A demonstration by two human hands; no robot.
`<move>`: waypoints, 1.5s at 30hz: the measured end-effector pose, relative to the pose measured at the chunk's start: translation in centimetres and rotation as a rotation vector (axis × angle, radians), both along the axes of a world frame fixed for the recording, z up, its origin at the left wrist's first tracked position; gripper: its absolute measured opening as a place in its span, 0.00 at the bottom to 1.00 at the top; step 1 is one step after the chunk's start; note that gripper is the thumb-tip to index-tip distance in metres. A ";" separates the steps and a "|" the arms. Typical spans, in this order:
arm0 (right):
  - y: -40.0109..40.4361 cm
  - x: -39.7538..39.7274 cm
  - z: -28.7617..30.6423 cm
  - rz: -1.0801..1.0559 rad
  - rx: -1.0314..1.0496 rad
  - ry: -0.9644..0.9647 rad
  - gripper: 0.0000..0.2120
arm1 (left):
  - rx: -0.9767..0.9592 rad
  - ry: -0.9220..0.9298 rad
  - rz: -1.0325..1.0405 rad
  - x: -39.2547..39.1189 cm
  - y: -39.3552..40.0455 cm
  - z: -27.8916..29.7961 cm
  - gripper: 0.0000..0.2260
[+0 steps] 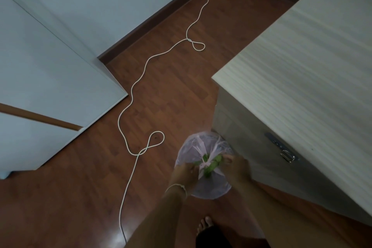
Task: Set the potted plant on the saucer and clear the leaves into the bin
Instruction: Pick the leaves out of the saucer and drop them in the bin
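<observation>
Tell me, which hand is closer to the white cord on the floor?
Left. The left hand is over the bin's side nearest the white cord, though not touching it. The right hand is on the far side, by the cabinet.

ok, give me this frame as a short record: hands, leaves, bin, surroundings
left hand: over the bin, holding green leaves
right hand: over the bin, on the same leaves
leaves: green bunch between both hands, above the bin mouth
bin: on the floor, lined with a pale pink bag, beside the cabinet
cabinet: light wood, right of the bin
cable: white, looping across the floor
plant, saucer: not in view
</observation>
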State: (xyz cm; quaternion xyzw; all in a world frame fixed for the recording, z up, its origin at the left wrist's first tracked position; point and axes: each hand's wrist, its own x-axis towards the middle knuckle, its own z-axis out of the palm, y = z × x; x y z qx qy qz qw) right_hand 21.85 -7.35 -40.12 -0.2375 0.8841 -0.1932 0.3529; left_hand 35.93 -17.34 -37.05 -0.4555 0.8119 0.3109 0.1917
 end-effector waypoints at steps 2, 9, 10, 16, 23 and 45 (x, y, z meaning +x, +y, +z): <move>0.3 -0.2 0.1 0.006 0.018 -0.007 0.07 | -0.014 0.009 0.010 -0.1 0.0 0.2 0.14; 0.0 -0.2 0.7 -0.010 -0.139 -0.122 0.19 | 0.018 0.077 0.035 -1.1 -0.2 0.3 0.14; 0.0 -0.2 0.3 -0.015 -0.153 -0.093 0.18 | 0.020 0.079 0.029 -1.1 -0.2 0.1 0.14; 0.7 0.5 -0.8 -0.080 -0.218 -0.097 0.12 | 0.017 0.037 -0.011 0.3 0.8 -1.3 0.14; -0.1 0.5 -1.4 -0.067 -0.149 0.008 0.10 | 0.025 0.017 0.022 1.7 -0.2 -1.8 0.14; 0.9 2.2 -2.8 -0.112 -0.027 -0.032 0.09 | 0.162 0.134 0.180 2.9 0.3 -1.9 0.19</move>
